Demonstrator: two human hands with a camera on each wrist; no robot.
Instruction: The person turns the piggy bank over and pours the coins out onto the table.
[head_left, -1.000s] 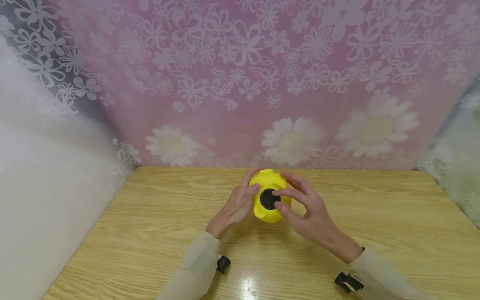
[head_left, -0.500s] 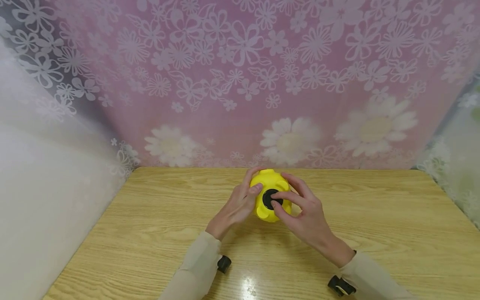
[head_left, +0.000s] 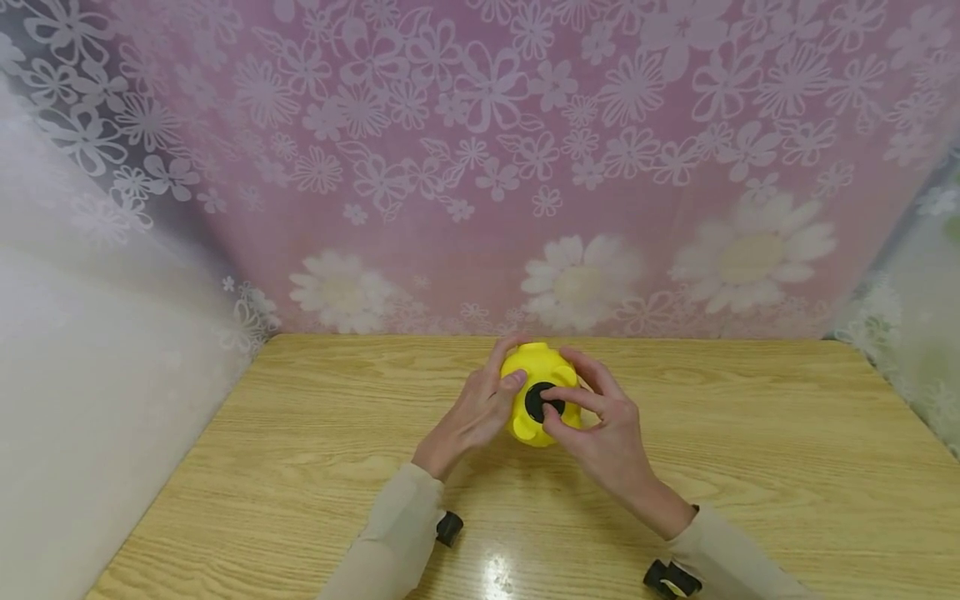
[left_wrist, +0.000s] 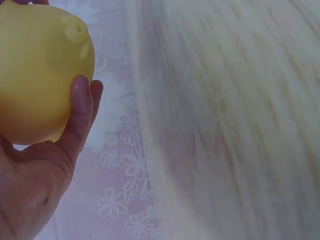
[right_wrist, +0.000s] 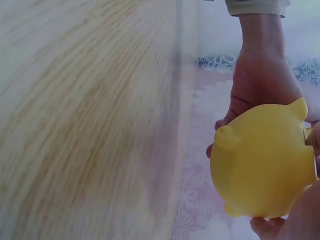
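A yellow piggy bank (head_left: pixel 534 360) with stubby feet is held above the table, its underside with a round black plug (head_left: pixel 534 405) turned up toward the head camera. My left hand (head_left: pixel 478 406) grips its left side, thumb on top and fingers round the far side; the left wrist view shows the palm (left_wrist: pixel 35 175) under the rounded body (left_wrist: pixel 40 65). With thumb and index finger, my right hand (head_left: pixel 609 421) pinches at the plug, while another finger touches the bank's far right. In the right wrist view the bank (right_wrist: pixel 260 160) hides most of the fingers.
The wooden table (head_left: pixel 337 417) spreads under both hands. Behind it hangs a pink flowered cloth (head_left: pixel 450 250), with a pale wall (head_left: pixel 90 333) at the left. Black wrist-worn devices (head_left: pixel 448 528) sit beside both sleeves.
My right hand has shifted slightly left and its thumb has come closer to the index finger on the plug. The bank has turned a little in my left hand's grip.
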